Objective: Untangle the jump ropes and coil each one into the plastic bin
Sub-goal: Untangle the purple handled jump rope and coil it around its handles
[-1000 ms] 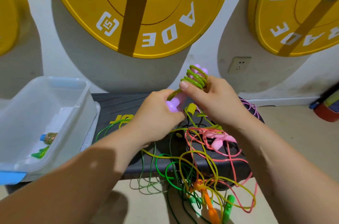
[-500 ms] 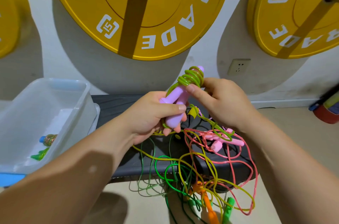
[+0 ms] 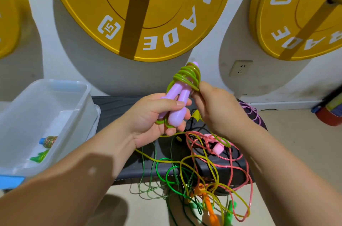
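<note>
Lilac plastic shows first: 2 lilac handles [image 3: 176, 109] lie side by side in the left hand [image 3: 157, 120], whose fingers and thumb curl round their lower halves. Gripping both as 1 bundle seems meant to give a firm core for winding. A yellow-green cord [image 3: 187, 75] is wrapped in several turns round their upper ends, raised above the mess so that new turns do not snag. The right hand [image 3: 220, 107] pinches this cord just beside the turns, probably to hold the wrap taut so that it cannot spring loose. The 2 hands are near each other, each clamped on its own part of the same rope.

Below them, yellow-green cord trails down into the tangle [image 3: 199, 168] of green, yellow and pink loops. I judge this rope only partly freed. The tangle lies on the black bench [image 3: 114, 107] and hangs over its front edge toward the floor, with a pink handle [image 3: 218, 149] on top and an orange handle [image 3: 210, 209] low down.

The plastic bin [image 3: 61, 85] stands just beside the bench's left end, on the holding hand's side, handy for dropping the bundle in. A glittery handle [image 3: 49, 140] and a green piece [image 3: 39, 156] show through its wall.
</note>
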